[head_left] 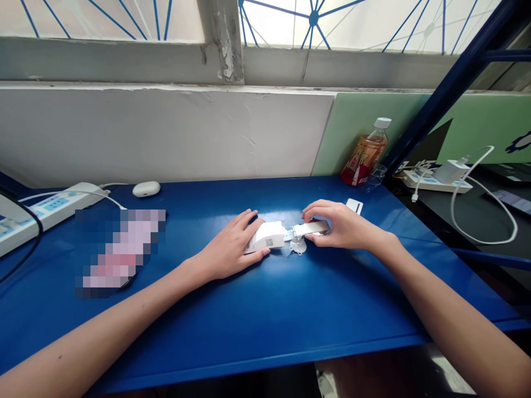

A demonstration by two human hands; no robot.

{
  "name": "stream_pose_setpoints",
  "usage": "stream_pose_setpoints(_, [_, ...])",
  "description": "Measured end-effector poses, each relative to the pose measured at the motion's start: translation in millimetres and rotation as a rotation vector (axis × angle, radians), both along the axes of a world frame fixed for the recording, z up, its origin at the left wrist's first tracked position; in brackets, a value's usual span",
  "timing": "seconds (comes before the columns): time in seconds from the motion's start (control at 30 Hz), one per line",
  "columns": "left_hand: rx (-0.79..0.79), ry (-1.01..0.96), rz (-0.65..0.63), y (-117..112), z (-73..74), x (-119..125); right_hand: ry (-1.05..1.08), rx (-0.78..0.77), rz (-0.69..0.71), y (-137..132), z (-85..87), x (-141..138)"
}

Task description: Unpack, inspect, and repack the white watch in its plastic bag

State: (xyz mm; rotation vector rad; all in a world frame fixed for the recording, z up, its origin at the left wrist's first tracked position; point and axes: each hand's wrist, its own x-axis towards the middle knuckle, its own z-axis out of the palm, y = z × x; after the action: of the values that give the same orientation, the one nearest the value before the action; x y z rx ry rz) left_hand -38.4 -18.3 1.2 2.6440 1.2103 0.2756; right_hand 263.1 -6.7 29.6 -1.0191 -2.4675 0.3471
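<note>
My left hand (234, 246) is closed over a small white box (269, 236) with a QR code on its side. The box lies on the blue desk, the thumb along its near side and the fingers over its far side. In my right hand (336, 221) is a pale, flat, strap-like piece (309, 228), pinched between thumb and fingers. Its left end reaches towards the box, and a small light-blue and white part (287, 234) shows between them. Just below lies a crinkled, silvery-white round piece (298, 246); what it is, I cannot make out.
A blurred-out phone (124, 249) with a white cable lies left, near a power strip (53, 210) and a white earbud case (146, 189). A drink bottle (365, 155) leans at the back right. Behind my right hand is a white card (354, 206). A blue post (440, 83) rises right.
</note>
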Motion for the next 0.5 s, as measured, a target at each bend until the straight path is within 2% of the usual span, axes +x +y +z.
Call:
stream_pose_setpoints(0.13, [-0.017,0.020,0.008,-0.4,1.2,-0.2,-0.025,-0.013,-0.089,-1.4,7.2,6.1])
stream_pose_setpoints(0.3, [0.012,0.012,-0.003,0.3,-0.5,-1.4,0.137,-0.060,-0.159,2.4,12.7,15.8])
stream_pose_setpoints(0.5, [0.025,0.027,-0.021,0.7,0.1,-1.6,0.280,-0.031,-0.237,5.5,22.8,28.8])
